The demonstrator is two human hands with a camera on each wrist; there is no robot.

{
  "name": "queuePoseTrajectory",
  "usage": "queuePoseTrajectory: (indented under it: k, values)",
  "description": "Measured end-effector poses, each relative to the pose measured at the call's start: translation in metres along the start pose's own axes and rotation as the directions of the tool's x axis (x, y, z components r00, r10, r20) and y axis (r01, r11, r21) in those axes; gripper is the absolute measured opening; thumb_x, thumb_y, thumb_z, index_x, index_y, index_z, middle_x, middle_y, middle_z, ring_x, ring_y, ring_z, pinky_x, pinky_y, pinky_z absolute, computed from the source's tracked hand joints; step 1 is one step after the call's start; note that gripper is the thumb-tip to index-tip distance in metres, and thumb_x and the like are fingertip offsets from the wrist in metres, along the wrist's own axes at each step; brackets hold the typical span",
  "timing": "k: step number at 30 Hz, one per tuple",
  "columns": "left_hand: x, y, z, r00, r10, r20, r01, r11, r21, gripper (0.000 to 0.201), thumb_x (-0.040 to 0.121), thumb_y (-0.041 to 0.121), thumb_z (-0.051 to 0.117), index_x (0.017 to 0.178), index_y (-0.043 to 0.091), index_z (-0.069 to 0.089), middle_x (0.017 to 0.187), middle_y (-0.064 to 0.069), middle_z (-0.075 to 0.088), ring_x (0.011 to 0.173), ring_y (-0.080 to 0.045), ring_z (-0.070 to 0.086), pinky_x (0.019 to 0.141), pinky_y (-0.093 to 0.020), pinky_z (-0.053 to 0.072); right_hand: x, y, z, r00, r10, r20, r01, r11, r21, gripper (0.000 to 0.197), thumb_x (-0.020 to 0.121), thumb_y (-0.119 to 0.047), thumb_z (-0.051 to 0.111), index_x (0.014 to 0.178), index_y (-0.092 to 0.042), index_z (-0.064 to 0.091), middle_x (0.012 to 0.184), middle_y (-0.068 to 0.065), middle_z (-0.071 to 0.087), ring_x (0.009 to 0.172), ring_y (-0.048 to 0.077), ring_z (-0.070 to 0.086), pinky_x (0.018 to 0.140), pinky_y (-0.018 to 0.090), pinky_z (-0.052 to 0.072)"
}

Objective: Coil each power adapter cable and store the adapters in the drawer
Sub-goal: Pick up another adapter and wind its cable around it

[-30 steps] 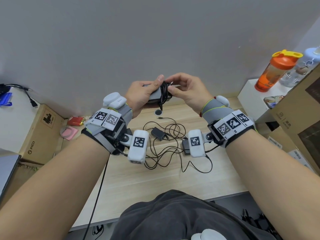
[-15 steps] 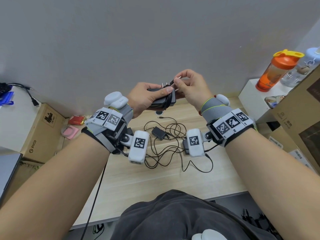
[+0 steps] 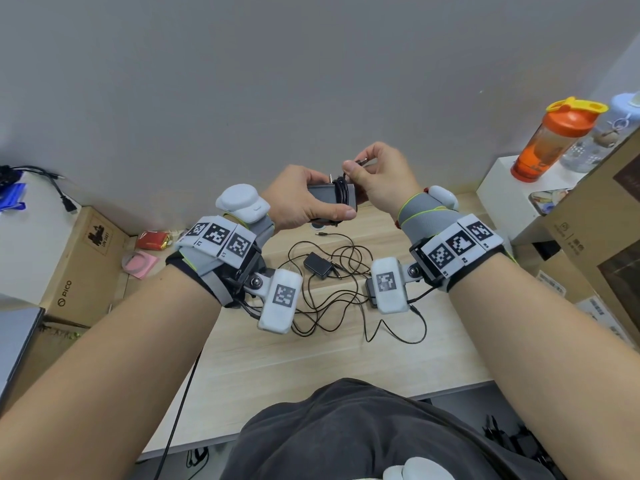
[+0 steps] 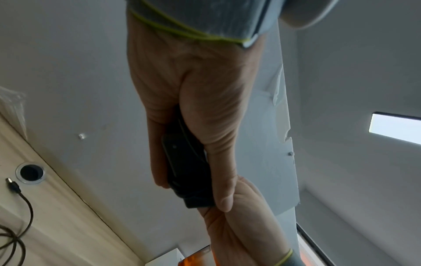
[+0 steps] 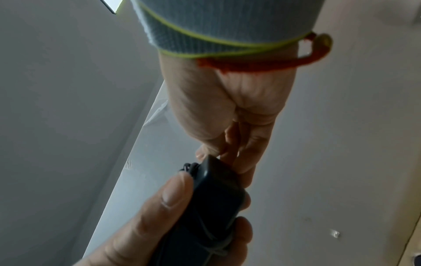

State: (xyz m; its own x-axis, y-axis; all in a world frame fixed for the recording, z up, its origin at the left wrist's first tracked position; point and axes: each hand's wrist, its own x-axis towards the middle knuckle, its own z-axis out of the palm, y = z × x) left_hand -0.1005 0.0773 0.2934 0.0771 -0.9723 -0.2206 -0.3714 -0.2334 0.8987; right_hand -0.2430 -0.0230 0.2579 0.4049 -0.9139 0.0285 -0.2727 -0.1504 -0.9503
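While its black cable [image 3: 341, 192] sits wound in tight turns around its middle, the black power adapter [image 3: 330, 197] is held up in the air above the far part of the light wooden desk [image 3: 311, 358], close to the grey wall [image 3: 311, 81]. The left hand [image 3: 304, 199] grips the adapter body, thumb along the near edge and fingers curled behind it; the left wrist view shows the dark block clamped between thumb and fingers. The right hand [image 3: 384, 178] meets it from the other side, its thumb and forefinger pinching the cable's free end, where a small metal barrel plug [image 3: 362, 162] sticks out just above the windings. The two hands are touching around the adapter.

Below them on the desk lies a second power adapter [image 3: 318, 266], small and black, in a loose tangle of thin black cables [image 3: 332, 303] spread between the wrists; another dark adapter [image 3: 370, 289] shows partly behind the right wrist camera. A loose barrel plug [image 3: 320, 233] lies near a round cable hole at the desk's back edge.

To the left stand a cardboard box [image 3: 83, 268], a red packet [image 3: 154, 240] and a pink sticky pad [image 3: 140, 265]. To the right, an orange shaker bottle [image 3: 554, 136] stands on a white shelf [image 3: 502, 188] beside large cardboard boxes [image 3: 595, 216].
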Motion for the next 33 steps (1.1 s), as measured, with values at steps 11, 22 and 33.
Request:
queuePoseTrajectory:
  k: [11, 22, 33]
  values:
    - [0.008, -0.016, -0.001, 1.000, 0.005, -0.007, -0.003, 0.986, 0.167, 0.047, 0.065, 0.033, 0.092, 0.099, 0.012, 0.068, 0.082, 0.004, 0.065, 0.069, -0.005, 0.059, 0.062, -0.013, 0.045, -0.002, 0.005, 0.005, 0.997, 0.076, 0.030, -0.076, 0.997, -0.005, 0.021, 0.089, -0.029, 0.069, 0.084, -0.020, 0.051, 0.072, 0.010, 0.070, 0.062, 0.028, 0.068, 0.069, 0.056, 0.059]
    - [0.015, -0.041, 0.009, 0.989, -0.016, 0.148, -0.019, 0.972, 0.232, 0.067, 0.062, 0.024, 0.089, 0.115, 0.021, 0.049, 0.108, -0.002, 0.072, 0.090, -0.013, 0.069, 0.077, -0.021, 0.056, -0.025, 0.022, 0.005, 0.975, 0.188, 0.116, -0.195, 0.979, 0.054, 0.019, 0.094, -0.028, 0.064, 0.094, -0.016, 0.049, 0.071, 0.009, 0.065, 0.045, 0.020, 0.054, 0.052, 0.033, 0.052]
    - [0.014, -0.064, 0.030, 0.920, -0.088, 0.381, -0.045, 0.944, 0.328, 0.091, 0.041, 0.062, 0.079, 0.118, 0.027, 0.049, 0.104, 0.004, 0.071, 0.099, -0.021, 0.067, 0.092, -0.050, 0.054, -0.061, 0.058, 0.012, 0.970, 0.239, 0.048, -0.237, 0.971, -0.032, 0.017, 0.095, -0.035, 0.061, 0.089, -0.025, 0.049, 0.063, 0.003, 0.056, 0.043, 0.014, 0.045, 0.040, 0.023, 0.039]
